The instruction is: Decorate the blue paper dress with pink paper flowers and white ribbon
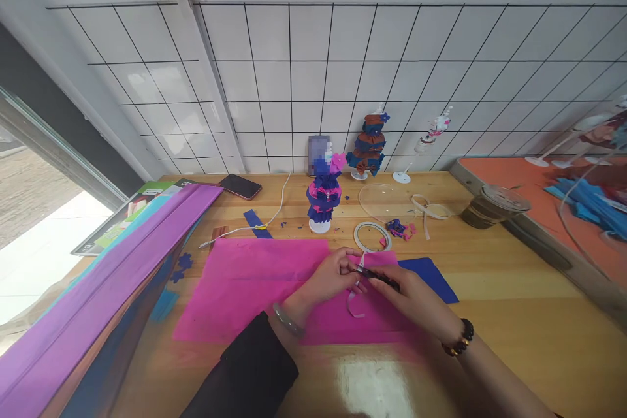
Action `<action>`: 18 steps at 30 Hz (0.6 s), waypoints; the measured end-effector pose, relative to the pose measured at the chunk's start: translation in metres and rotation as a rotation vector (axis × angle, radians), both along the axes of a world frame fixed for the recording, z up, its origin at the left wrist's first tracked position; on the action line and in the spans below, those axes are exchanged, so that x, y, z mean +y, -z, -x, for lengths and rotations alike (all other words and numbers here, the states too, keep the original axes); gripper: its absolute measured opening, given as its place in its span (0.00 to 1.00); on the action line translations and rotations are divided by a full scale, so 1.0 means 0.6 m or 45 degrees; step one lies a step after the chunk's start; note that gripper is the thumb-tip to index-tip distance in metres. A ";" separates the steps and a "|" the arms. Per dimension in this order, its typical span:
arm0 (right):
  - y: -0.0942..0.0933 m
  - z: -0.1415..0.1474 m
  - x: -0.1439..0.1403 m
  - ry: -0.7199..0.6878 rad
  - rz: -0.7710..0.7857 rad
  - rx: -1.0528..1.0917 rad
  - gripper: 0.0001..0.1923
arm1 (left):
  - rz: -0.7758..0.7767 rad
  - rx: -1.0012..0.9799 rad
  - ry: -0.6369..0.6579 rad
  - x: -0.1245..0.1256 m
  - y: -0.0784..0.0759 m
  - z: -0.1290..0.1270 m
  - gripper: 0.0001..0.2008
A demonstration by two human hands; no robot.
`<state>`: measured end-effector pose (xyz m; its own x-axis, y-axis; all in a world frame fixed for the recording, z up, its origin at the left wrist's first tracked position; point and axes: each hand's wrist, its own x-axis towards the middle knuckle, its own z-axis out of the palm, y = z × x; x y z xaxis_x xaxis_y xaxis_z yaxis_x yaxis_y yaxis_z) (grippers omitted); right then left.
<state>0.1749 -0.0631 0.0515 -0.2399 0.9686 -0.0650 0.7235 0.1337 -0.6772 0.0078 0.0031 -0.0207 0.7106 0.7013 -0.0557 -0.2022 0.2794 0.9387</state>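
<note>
My left hand [336, 277] is closed, pinching a narrow white strip of tape [353, 310] whose loose end curls down over the pink paper. In my right hand [399, 290] is a pair of dark scissors [385, 279], its metal tip close to my left fingertips at the strip. Exactly how the blades meet the strip is too small to tell. Both hands are above a bright pink paper sheet [255, 287] spread on the table. Just beyond them lies a white tape roll [358, 241]. A blue sheet [431, 279] lies to the right.
A blue-and-pink ruffled paper figure [324, 196] stands behind the pink sheet, with a brown-and-blue one [369, 144] further back. A phone [240, 186], a white cable [281, 202] and long purple paper [122, 274] lie left. A dark container [492, 207] stands right. Scraps lie about.
</note>
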 end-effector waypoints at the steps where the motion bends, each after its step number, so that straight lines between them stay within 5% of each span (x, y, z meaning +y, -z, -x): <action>1: 0.000 0.001 0.000 -0.001 -0.001 0.000 0.17 | 0.001 0.000 0.002 0.000 0.000 0.000 0.23; 18: 0.003 -0.001 0.001 -0.006 0.000 -0.019 0.17 | -0.006 0.048 0.013 0.000 -0.005 0.002 0.23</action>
